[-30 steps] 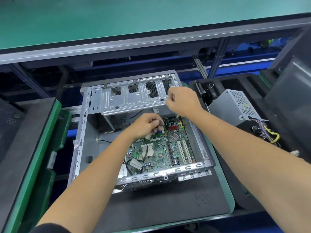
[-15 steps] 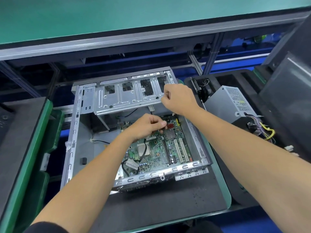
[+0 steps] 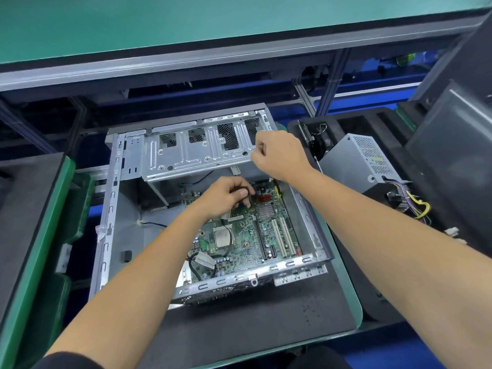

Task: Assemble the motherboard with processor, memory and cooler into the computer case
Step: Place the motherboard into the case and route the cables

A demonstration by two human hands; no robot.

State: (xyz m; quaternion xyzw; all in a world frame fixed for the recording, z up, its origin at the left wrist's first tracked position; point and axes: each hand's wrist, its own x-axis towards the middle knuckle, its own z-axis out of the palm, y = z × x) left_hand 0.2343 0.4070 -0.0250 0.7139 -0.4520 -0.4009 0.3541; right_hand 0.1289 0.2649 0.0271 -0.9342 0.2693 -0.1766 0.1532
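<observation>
Motherboard (image 3: 247,233) is seated in the computer case (image 3: 111,209), where the left hand (image 3: 226,198), shifted slightly since before, pinches a dark cable while the right hand (image 3: 279,155) stays curled at the drive cage (image 3: 197,153) edge, its hold unclear.

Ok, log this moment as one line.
motherboard in case | left hand pinching cable | right hand gripping drive cage | cooler absent

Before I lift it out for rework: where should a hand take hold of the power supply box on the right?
Probably grip the power supply by its bare flat near-left panel and the opposite side, coming from above; the wire bundle crowds its right end.
</observation>
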